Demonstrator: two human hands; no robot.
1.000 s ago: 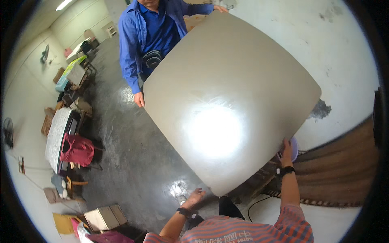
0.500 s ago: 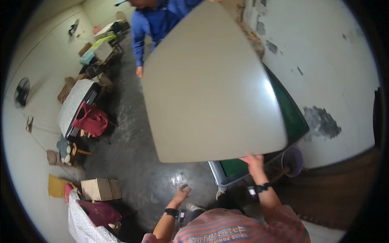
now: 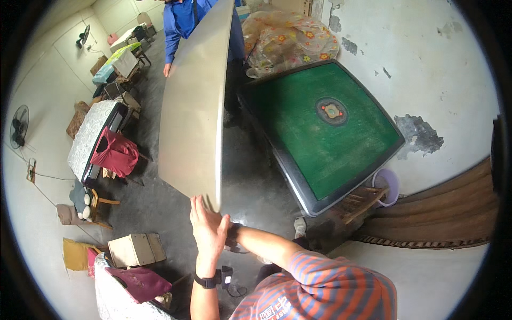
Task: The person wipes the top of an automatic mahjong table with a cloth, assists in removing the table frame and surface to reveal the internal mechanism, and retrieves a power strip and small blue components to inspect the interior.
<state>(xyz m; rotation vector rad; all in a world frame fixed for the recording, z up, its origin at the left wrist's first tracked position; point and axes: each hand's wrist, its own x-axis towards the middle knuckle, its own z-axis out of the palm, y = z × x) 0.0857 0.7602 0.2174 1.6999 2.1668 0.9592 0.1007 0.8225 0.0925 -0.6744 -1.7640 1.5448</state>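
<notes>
A large pale beige board (image 3: 194, 106) stands tilted on edge. My left hand (image 3: 208, 226) grips its lower near corner, fingers on the surface. My right forearm (image 3: 266, 245) crosses to that corner; its hand is mostly hidden behind my left hand. A co-worker in blue (image 3: 178, 21) stands at the far end, one hand (image 3: 167, 69) on the board's edge. To the right is a square table with a green felt top (image 3: 314, 154), dark frame and small round centre piece (image 3: 332, 111).
Cloth-covered tables (image 3: 85, 138) and chairs (image 3: 96, 213) line the left wall, with fans (image 3: 20, 125). Boxes (image 3: 133, 250) lie lower left. Flowered plastic (image 3: 290, 48) sits beyond the green table; a purple bucket (image 3: 391, 186) and brown curtain (image 3: 437, 213) are at right. Grey floor (image 3: 133, 202) runs between.
The board has swung from flat to steeply tilted and moved left, uncovering the green table. My left hand has risen onto the board's corner; my right hand has moved leftward behind it.
</notes>
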